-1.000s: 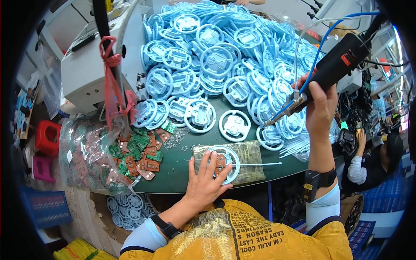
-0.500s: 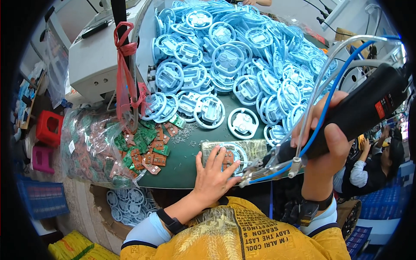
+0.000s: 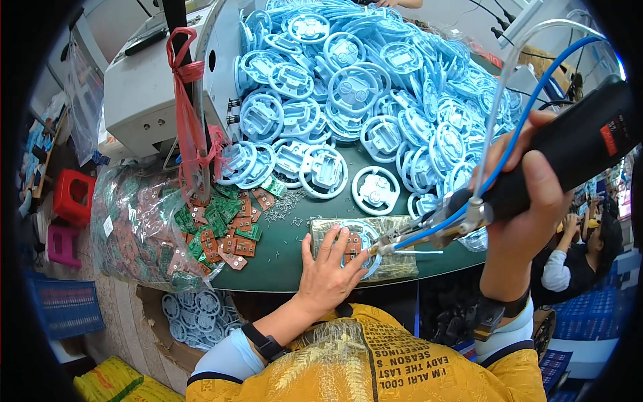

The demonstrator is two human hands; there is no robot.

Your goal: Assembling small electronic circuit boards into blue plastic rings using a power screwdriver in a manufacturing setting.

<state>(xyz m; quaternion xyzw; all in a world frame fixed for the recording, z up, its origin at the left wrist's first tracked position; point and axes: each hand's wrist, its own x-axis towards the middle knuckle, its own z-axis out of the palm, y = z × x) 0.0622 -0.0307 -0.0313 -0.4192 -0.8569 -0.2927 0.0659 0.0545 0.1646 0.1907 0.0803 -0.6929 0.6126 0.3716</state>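
My left hand (image 3: pixel 327 269) lies with fingers spread over a light blue toy steering wheel (image 3: pixel 369 234). Its fingertips press beside a brown circuit board (image 3: pixel 352 246) set in the wheel's middle. Under the wheel is a flat block wrapped in brownish tape (image 3: pixel 400 270). My right hand (image 3: pixel 529 201) is wrapped round a black powered screwdriver (image 3: pixel 569 151), tilted with its body up at the right. A blue tube and clear hoses run along the tool. The screwdriver's tip is at the board's right side, close to my left fingertips; whether it touches a screw is too small to tell.
A large pile of light blue steering wheels (image 3: pixel 355 94) covers the table's far side. Loose screws (image 3: pixel 284 206), scattered circuit boards (image 3: pixel 228 228) and a clear bag of boards (image 3: pixel 137 231) lie to the left. A grey machine (image 3: pixel 161 80) stands behind them. A box of wheels (image 3: pixel 201 318) sits below.
The screwdriver's tip has moved away from me, from the block's near edge to the wheel beside my left fingers. My right hand shifted slightly right. My left hand stayed in place.
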